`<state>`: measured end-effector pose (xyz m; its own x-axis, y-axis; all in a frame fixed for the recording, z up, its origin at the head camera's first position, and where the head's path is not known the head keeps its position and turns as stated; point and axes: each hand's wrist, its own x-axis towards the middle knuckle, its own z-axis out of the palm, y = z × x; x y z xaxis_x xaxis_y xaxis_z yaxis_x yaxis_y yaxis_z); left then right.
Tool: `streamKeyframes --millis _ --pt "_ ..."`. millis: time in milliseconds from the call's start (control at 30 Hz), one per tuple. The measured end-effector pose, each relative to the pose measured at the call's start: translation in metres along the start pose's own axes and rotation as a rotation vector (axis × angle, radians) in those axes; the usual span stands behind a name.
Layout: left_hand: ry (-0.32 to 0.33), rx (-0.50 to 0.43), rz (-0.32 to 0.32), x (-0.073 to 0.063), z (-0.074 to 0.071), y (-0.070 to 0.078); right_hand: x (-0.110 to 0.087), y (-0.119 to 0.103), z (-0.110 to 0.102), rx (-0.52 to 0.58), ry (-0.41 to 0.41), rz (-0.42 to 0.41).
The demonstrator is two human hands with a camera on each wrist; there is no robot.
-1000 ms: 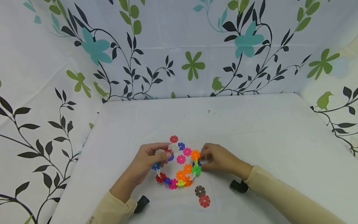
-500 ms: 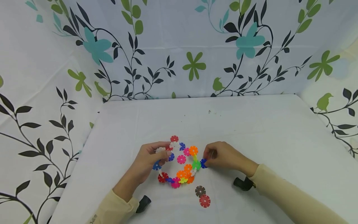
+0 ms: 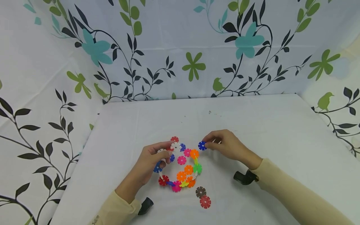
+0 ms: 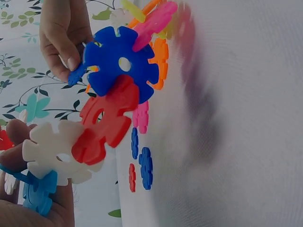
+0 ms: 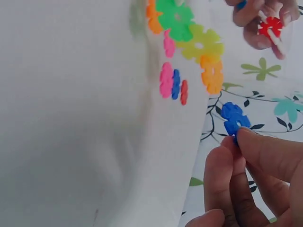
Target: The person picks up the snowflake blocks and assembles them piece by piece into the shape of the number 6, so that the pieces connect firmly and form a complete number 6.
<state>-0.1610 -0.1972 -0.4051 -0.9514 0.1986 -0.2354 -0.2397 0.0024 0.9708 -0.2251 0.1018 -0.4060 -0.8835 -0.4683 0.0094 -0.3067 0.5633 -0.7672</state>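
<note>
Colourful notched snowflake discs are linked into a curved chain. My left hand grips its left end, at a white disc and a light blue disc. From there the chain runs through red and blue discs, round the front, to a green disc, a yellow-green disc and an orange disc at the right end. My right hand pinches a single blue disc between thumb and fingers, just beyond and right of that orange disc, with a gap between them.
Loose discs lie on the white table within and behind the chain, among them a pink disc and a red disc. A brown disc and another red disc lie in front. Patterned cloth hangs behind.
My right hand has drawn the blue disc away from the chain's right side, near the green disc, and raised it back beside the orange end. My left hand has barely moved.
</note>
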Motion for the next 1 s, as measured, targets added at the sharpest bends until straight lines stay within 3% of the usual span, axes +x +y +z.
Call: streamKeyframes --millis 267,467,667,1000 --pt "0.064 -0.016 -0.085 0.001 0.005 0.001 0.004 -0.016 0.012 0.161 0.027 -0.045" --pt "0.094 -0.015 -0.12 0.003 0.008 -0.001 0.002 -0.027 0.026 0.086 0.089 -0.129" --pt "0.094 -0.033 -0.121 0.003 0.007 -0.003 0.001 -0.033 0.035 0.023 0.088 -0.219" --pt "0.093 -0.083 -0.142 0.002 0.005 -0.006 0.002 -0.035 0.041 0.007 0.087 -0.241"
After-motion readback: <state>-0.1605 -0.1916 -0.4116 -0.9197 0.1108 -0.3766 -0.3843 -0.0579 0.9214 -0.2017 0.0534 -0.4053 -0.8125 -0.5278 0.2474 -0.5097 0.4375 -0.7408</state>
